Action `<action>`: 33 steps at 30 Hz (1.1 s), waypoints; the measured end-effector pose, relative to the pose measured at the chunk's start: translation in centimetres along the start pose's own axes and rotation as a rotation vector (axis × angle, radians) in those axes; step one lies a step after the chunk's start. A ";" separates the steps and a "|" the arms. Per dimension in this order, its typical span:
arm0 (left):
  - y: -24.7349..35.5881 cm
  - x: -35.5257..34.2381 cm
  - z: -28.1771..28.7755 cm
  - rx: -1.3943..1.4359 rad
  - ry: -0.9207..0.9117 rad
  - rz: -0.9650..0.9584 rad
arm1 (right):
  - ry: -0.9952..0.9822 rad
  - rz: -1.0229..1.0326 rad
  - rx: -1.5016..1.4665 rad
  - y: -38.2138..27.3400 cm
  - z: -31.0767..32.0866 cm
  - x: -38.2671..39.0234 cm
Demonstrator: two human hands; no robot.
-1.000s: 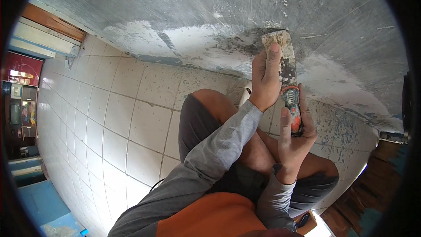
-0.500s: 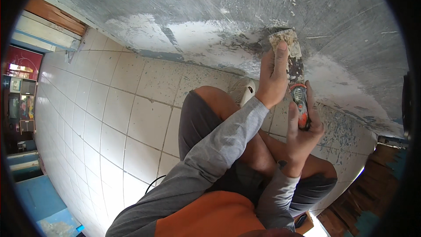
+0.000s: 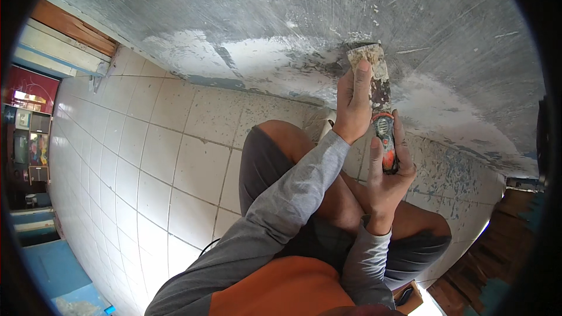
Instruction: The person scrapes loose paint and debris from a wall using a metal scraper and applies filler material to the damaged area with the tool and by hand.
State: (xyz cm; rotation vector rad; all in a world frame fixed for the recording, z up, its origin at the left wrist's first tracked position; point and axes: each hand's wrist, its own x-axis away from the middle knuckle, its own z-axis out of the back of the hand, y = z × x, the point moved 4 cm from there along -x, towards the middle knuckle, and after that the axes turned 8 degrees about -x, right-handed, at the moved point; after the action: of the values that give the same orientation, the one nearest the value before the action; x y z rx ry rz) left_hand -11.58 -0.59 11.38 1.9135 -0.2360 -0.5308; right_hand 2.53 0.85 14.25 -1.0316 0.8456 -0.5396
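Note:
A putty knife [image 3: 381, 95] with a worn blade and a black, grey and orange handle has its wide end against the grey wall [image 3: 293, 0]. Dried, crumbly filler coats that end of the blade. My left hand [image 3: 353, 105] is closed on the blade, its thumb pressed flat over the upper face and its fingers mostly hidden underneath. Lower down, my right hand [image 3: 391, 178] grips the handle between thumb and fingers. Around the blade tip the wall shows a dark scraped spot, with patchy white areas [image 3: 257, 52] on both sides of it.
Pale floor tiles [image 3: 199, 158] meet the wall's foot, with paint flakes [image 3: 448, 169] scattered at the right. My bent knees [image 3: 281, 134] are close below my arms. Shelves [image 3: 38, 140] stand far left, above a blue surface [image 3: 55, 263]; brown wooden boards [image 3: 480, 257] lie lower right.
Both hands and the putty knife have shifted slightly left along the wall. My hold on the blade and handle looks the same.

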 end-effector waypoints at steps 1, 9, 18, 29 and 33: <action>0.3 0.0 0.0 -0.020 0.000 -0.004 | 0.003 -0.009 0.005 -0.3 0.1 -0.1; 1.3 0.5 -0.1 -0.082 0.009 0.022 | -0.065 -0.112 0.088 -3.9 1.4 -0.8; 1.3 0.8 -1.1 0.039 0.031 0.048 | -0.090 -0.056 0.160 -4.8 2.5 -1.9; 0.2 1.1 -0.9 -0.026 -0.048 0.330 | -0.154 -0.069 0.168 -2.7 3.2 -2.2; 0.6 0.4 -0.8 0.003 0.058 0.152 | -0.101 -0.034 0.175 -1.7 2.7 -1.9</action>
State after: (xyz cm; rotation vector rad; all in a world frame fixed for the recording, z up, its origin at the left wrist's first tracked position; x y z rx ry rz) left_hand -10.79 -0.31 12.07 1.8929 -0.3413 -0.3728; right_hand 3.64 2.88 17.16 -0.9059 0.6801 -0.5749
